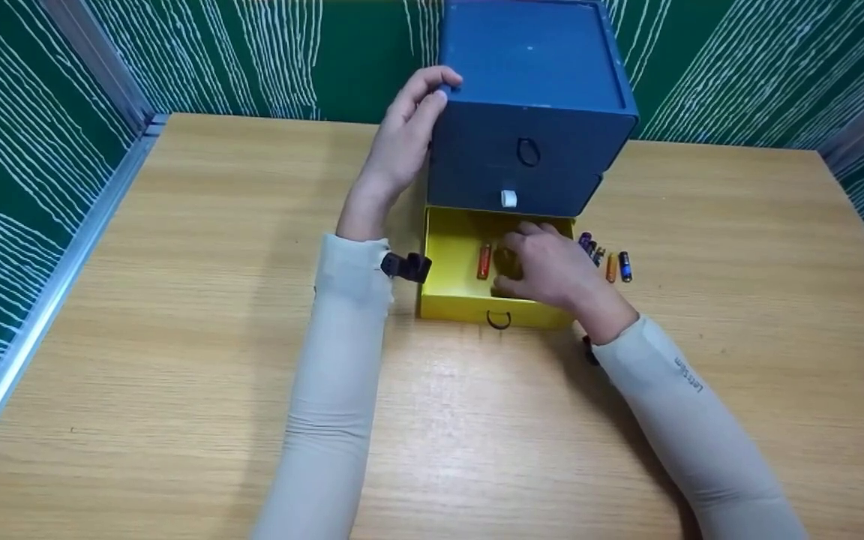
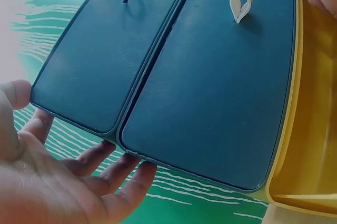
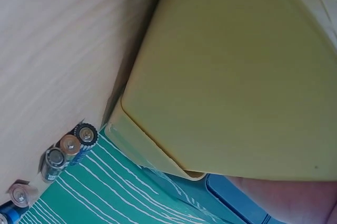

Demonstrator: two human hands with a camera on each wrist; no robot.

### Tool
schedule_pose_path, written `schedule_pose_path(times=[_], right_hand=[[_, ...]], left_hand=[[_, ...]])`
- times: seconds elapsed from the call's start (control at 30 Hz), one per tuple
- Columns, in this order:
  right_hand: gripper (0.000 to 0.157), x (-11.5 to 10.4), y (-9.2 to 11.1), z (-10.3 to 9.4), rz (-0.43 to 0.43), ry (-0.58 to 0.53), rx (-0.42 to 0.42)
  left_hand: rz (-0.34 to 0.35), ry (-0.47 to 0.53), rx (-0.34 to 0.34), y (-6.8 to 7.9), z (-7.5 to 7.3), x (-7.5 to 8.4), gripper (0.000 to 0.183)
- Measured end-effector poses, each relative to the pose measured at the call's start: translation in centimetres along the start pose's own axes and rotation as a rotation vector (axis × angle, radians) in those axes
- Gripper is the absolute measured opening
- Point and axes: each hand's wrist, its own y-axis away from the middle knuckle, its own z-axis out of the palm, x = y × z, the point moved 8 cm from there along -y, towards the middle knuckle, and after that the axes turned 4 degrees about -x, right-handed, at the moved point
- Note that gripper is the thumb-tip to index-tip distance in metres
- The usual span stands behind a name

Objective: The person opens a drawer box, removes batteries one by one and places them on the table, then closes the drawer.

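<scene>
My left hand (image 1: pixel 402 135) rests on the upper left corner of a dark blue drawer cabinet (image 1: pixel 529 56). In the left wrist view its fingertips touch the cabinet's side edge, fingers spread. Below the blue fronts, a yellow drawer (image 1: pixel 451 289) is pulled out. My right hand (image 1: pixel 552 262) reaches down into it, thumb spread away from the fingers, nothing showing in that gap. Left of the hand a red battery (image 1: pixel 484 262) lies on the drawer floor. The right wrist view shows mostly the drawer's outer wall (image 3: pixel 226 76), which hides the fingertips.
Right of the drawer, several batteries stand on the wooden table (image 1: pixel 177 337), among them an orange battery (image 1: pixel 611 268) and a blue-black battery (image 1: pixel 625 266). The upper drawers have a black loop pull (image 1: pixel 528 152) and a white pull (image 1: pixel 508 199). Green, white-streaked walls (image 1: pixel 357 60) border the table.
</scene>
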Motion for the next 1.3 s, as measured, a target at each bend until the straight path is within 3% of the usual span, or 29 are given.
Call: schedule_pose_path(times=[0.43,0.97,1.3], right_hand=[[0.047,-0.1,0.09,-0.41,-0.023,0.016,0.037],[0.049,0.11,-0.01,-0.02,0.008,0.009,0.006],[0.045,0.0,0.12,-0.13,0.004,0.017,0.029]], left_hand=[[0.035,0.011,-0.002,-0.12,-0.02,0.26,0.023],[-0.014,0.037,-0.001,-0.16,0.1,0.12,0.023],[0.014,0.03,-0.007,-0.15,0.08,0.21,0.023]])
